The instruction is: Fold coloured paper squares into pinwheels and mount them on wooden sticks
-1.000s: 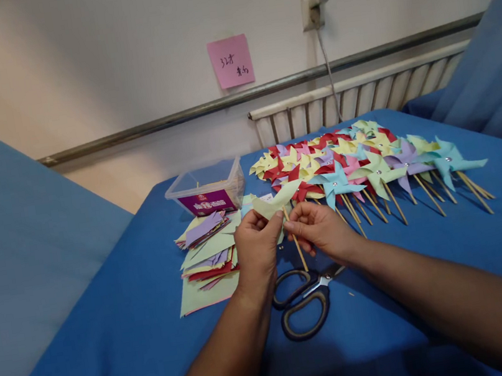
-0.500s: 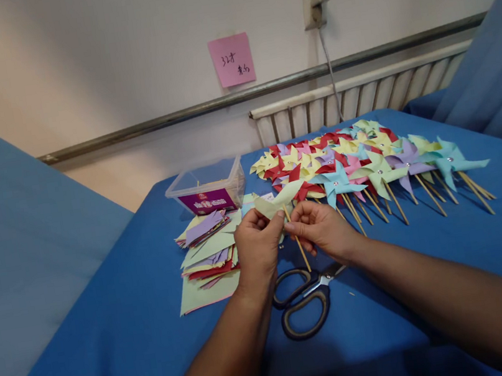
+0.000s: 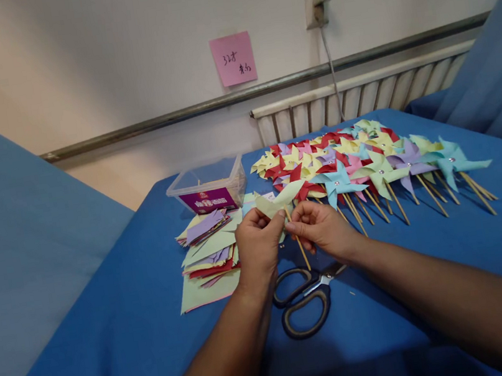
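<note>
Pale green paper, folded into a pinwheel head, is held above the blue table near the middle of the view. The left hand has its fingers closed together and pinches the paper at its lower left part, with the thumb on top. The right hand is just beside it, at 3 o'clock from the left one, and its fingertips are clamped on a thin wooden stick that goes down from the paper toward 6 o'clock. Both hands almost touch each other at the fingertips. Under the hands, at 6 o'clock, black-handled scissors lie flat on the table, with the blades shut as far as I can see. At 9 o'clock from the left hand there is a loose pile of cut paper squares in green, purple and red. At 11 o'clock from the hands stands a clear plastic box with a purple label. From 12 to 2 o'clock many finished pinwheels lie in rows, in yellow, red, blue, green and purple, their sticks pointing toward the person. On the wall behind, a pink note is stuck at 12 o'clock, and a white radiator stands below it to the right.
</note>
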`<action>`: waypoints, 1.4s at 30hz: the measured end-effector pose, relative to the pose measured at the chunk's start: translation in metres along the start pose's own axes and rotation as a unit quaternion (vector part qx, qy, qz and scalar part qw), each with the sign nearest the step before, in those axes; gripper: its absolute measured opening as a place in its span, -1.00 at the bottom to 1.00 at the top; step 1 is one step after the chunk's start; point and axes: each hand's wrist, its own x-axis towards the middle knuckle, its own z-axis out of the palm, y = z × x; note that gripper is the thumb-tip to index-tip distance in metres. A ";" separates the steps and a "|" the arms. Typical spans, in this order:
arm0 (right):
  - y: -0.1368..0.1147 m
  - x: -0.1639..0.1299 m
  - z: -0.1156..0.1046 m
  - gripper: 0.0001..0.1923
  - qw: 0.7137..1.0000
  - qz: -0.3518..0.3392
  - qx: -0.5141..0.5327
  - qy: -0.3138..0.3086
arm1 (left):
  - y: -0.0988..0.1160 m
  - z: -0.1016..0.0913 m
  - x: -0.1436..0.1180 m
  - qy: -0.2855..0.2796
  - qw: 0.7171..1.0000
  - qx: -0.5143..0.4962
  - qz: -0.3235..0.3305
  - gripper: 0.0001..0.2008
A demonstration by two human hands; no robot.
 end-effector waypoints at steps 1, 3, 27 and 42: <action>0.000 0.000 0.000 -0.51 1.000 0.001 0.002 -0.001 | -0.001 0.000 0.000 -0.003 1.000 -0.003 0.000 -0.72; 0.001 0.000 0.000 -0.51 1.000 0.002 0.005 -0.004 | -0.001 0.000 0.001 -0.005 1.000 -0.007 0.001 -0.70; 0.004 0.001 0.001 -0.55 1.000 0.001 0.022 -0.005 | -0.001 -0.001 0.000 -0.002 1.000 0.007 0.006 -0.70; 0.002 0.000 0.001 -0.56 1.000 -0.005 0.027 -0.006 | 0.000 -0.002 -0.001 -0.007 0.999 0.036 0.018 -0.73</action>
